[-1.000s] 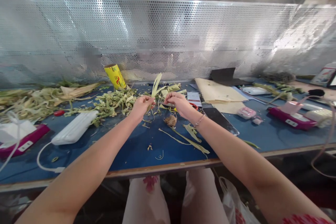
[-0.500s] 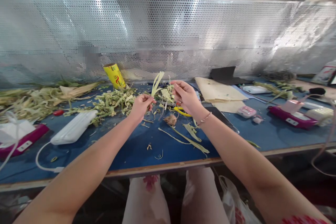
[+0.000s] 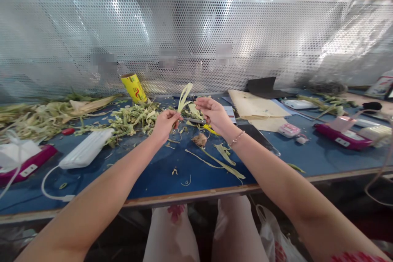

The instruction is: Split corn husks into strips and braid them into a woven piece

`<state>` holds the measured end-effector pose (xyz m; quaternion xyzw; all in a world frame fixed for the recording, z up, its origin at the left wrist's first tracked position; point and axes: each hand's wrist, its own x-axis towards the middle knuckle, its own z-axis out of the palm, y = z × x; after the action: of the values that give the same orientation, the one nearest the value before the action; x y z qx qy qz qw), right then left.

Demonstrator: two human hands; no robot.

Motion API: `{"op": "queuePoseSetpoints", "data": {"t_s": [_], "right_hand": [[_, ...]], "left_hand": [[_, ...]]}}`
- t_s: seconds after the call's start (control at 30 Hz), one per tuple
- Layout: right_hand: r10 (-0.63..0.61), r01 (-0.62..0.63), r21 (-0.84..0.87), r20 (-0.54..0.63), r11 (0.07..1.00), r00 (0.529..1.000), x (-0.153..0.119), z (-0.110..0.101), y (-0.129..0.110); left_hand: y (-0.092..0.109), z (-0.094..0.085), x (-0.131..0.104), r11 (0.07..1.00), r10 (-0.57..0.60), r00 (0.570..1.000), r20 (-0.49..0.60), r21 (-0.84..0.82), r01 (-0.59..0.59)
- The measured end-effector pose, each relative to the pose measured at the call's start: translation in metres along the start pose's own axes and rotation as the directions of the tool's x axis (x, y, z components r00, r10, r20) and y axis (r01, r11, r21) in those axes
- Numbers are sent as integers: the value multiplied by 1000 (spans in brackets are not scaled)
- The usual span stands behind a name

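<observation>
My left hand [image 3: 167, 125] pinches the lower end of a pale green corn-husk strip [image 3: 185, 94], whose looped, split top stands up above the fingers. Just to its right is my right hand [image 3: 211, 112], thumb and fingertips drawn together near the husk; whatever they grip is too small to make out. Below the hands lies a small brown ball of twine [image 3: 199, 140]. Loose husk strips [image 3: 225, 164] rest on the blue table nearer to me. A yellow tool handle [image 3: 211, 130] shows partly beneath my right hand.
Husk scraps are heaped [image 3: 132, 118] at left, beside a yellow tube [image 3: 134, 89] and a white power bank [image 3: 87, 148]. At right lie brown paper [image 3: 254, 105], a dark tablet-like slab [image 3: 260, 141] and a purple power strip [image 3: 342, 137]. A perforated metal screen [image 3: 196, 41] stands behind.
My right hand has shifted slightly left and down, closer to the husk strip. My left hand stays in place, still pinching the strip.
</observation>
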<state>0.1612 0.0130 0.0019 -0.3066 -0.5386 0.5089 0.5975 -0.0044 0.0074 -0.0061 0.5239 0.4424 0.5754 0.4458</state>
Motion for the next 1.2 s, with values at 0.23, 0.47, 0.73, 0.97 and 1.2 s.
{"op": "queuePoseSetpoints", "data": {"t_s": [0.23, 0.47, 0.73, 0.97, 1.2], "right_hand": [[95, -94, -14, 40, 995, 995, 1, 1, -1], [-56, 36, 83, 251, 996, 966, -9, 6, -5], [-122, 77, 145, 333, 986, 935, -14, 7, -3], [60, -130, 167, 369, 977, 927, -18, 3, -18], [294, -266, -245, 89, 933, 952, -7, 6, 2]], "left_hand": [[-3, 0, 2, 1000, 7, 1000, 26, -28, -7], [4, 6, -9, 977, -117, 974, 194, -155, 149], [3, 8, -12, 951, -168, 925, 341, -191, 243], [1, 3, -1, 965, -44, 990, 132, -251, 76], [7, 4, -9, 972, 101, 959, 264, -231, -39]]}}
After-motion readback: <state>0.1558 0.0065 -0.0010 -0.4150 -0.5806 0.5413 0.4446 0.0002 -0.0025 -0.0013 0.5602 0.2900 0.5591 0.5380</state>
